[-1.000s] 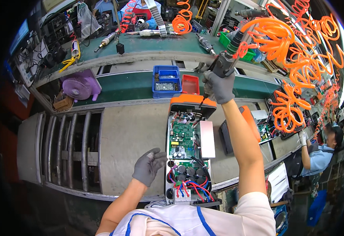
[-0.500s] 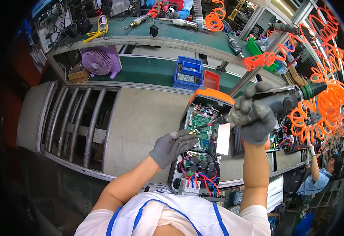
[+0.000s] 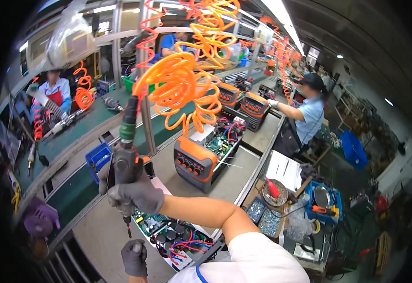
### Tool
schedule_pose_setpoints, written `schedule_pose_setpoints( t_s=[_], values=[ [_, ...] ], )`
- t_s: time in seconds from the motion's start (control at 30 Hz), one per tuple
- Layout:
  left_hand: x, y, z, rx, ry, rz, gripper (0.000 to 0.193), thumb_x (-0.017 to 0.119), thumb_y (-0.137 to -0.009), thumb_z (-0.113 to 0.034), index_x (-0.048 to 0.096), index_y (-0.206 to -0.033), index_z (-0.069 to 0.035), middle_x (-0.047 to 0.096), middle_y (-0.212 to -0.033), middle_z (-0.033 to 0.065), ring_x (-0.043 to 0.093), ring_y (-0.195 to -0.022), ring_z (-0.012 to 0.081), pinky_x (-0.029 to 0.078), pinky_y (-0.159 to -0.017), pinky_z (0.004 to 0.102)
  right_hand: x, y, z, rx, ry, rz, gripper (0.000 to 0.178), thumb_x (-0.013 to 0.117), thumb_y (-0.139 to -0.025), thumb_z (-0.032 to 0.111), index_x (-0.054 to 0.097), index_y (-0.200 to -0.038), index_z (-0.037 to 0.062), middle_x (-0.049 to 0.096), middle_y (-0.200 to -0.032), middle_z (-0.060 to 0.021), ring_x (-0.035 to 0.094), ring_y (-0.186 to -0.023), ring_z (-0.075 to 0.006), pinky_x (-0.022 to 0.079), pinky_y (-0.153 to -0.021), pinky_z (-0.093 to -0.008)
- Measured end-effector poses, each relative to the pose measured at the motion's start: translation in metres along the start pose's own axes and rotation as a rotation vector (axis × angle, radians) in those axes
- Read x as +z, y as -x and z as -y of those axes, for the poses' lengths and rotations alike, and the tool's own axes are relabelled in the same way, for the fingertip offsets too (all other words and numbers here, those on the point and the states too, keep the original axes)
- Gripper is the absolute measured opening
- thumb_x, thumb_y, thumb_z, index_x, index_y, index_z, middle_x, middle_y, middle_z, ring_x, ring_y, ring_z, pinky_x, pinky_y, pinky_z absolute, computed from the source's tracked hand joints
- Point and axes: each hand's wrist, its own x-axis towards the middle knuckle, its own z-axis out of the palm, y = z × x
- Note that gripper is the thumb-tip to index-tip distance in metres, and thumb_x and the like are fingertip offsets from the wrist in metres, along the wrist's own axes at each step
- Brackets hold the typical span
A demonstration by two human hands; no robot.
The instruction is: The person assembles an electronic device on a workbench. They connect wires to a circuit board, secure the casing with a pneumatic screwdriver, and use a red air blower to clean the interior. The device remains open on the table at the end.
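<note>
Gripping a dark power driver (image 3: 127, 162), centre left of the frame: our right hand (image 3: 139, 194), fingers wrapped round its body. Left hand (image 3: 134, 258), lower left: fingers curled; whether pinching anything, we could not tell. Opened machine (image 3: 170, 234), lower centre. Handling, we judged, wanted the bit (image 3: 129, 228) square, left fingers clear. Labels: none legible to us.

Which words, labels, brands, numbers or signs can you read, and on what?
None readable.
Power driver in the right hand: any lettering too blurred.
Green circuit board below it: any print too small.
Nearest knobbed front panel: any markings too small.
</note>
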Motion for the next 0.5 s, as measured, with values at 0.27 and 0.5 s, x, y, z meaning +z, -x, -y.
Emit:
schedule_pose_setpoints(
  t_s=[0.27,0.5],
  values=[
    [0.017,0.016,-0.015,0.27,-0.478,-0.019,0.043,0.073,-0.072,-0.04,0.062,-0.073,0.001,0.052,-0.059,-0.0016,0.044,-0.052,0.0057,0.031,-0.048,0.0228,-0.001,0.017,-0.006,0.019,-0.088,-0.069,0.036,0.057,-0.059,-0.002,0.05,-0.094,0.0057,0.056,-0.072,-0.0092,0.054,-0.049,-0.0181,0.045,-0.043,-0.0292],
    [0.027,0.013,-0.02,0.198,-0.466,0.068,0.032,0.074,-0.069,-0.027,0.062,-0.073,0.003,0.055,-0.063,-0.0005,0.048,-0.058,0.0084,0.037,-0.054,0.0244,-0.007,0.031,-0.001,0.047,-0.029,-0.068,0.035,0.058,-0.063,-0.001,0.053,-0.096,0.006,0.058,-0.075,-0.0118,0.055,-0.057,-0.0163,0.048,-0.049,-0.0294]
  ],
)
